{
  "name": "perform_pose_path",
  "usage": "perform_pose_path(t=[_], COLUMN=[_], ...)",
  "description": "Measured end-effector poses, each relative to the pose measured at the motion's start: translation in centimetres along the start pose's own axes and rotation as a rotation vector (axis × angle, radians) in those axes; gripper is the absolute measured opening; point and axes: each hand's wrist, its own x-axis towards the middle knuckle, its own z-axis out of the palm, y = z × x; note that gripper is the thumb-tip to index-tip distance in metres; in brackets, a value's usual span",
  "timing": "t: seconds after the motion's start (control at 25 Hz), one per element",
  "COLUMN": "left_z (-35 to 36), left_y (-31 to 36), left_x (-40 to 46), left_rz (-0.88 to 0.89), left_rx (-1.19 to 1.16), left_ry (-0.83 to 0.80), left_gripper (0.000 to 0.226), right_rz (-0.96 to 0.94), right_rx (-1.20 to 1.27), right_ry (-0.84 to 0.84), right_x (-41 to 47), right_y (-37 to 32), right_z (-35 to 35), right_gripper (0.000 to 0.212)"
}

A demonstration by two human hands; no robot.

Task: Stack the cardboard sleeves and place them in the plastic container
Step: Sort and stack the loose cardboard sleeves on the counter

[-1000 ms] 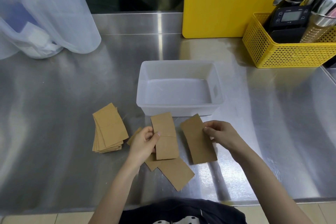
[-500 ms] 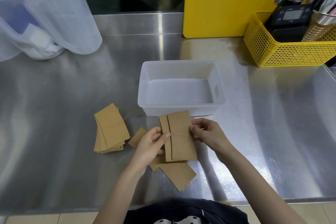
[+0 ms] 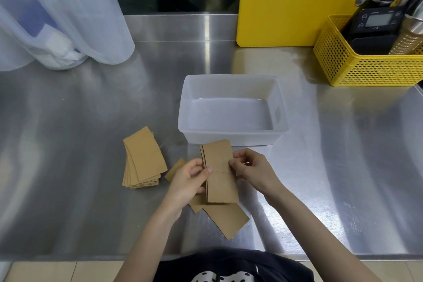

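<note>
A small bundle of flat brown cardboard sleeves [image 3: 220, 169] is held between both hands just in front of the plastic container [image 3: 233, 137]. My left hand [image 3: 188, 181] grips its left edge and my right hand [image 3: 250, 170] pinches its right edge. The translucent white container is empty. A fanned stack of sleeves [image 3: 143, 158] lies on the steel table to the left. Loose sleeves [image 3: 226, 217] lie under and behind my hands, one corner [image 3: 175, 168] showing left of my left hand.
Large clear plastic jugs [image 3: 59, 14] stand at the back left. A yellow cutting board [image 3: 297, 0] leans at the back. A yellow mesh basket [image 3: 366, 66] with a scale and tools sits at the back right. The table's front edge [image 3: 68, 256] runs near my body.
My right hand brought a separate sleeve leftward onto the ones in my left hand. The two are now lined up as one bundle held by both hands.
</note>
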Motion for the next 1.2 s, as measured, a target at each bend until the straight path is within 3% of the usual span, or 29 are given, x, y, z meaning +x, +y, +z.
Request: perform_pose_path(t=[0.24, 0.52, 0.68, 0.88, 1.2], left_z=[-2.6, -5.6, -6.8, -7.9, -8.0], left_y=[0.6, 0.9, 0.9, 0.7, 0.5], left_x=[-0.3, -1.2, -1.5, -1.7, -1.7], left_rz=[0.052, 0.077, 0.096, 0.095, 0.079], left_rx=[-0.058, -0.099, -0.123, -0.140, -0.144], left_ry=[0.090, 0.185, 0.246, 0.296, 0.303], left_gripper=[0.011, 0.012, 0.013, 0.013, 0.012], right_rz=[0.026, -0.121, -0.164, -0.135, -0.091], right_rx=[0.043, -0.399, -0.672, -0.829, -0.828], right_ry=[-0.053, -0.134, -0.228, -0.258, -0.249], right_x=[0.5, 1.3, 1.4, 1.3, 1.4], right_y=[-0.4, -0.1, 0.2, 0.4, 0.3], right_z=[1.2, 4.1, 5.9, 7.4, 8.0], right_gripper=[0.023, 0.020, 0.041, 0.067, 0.052])
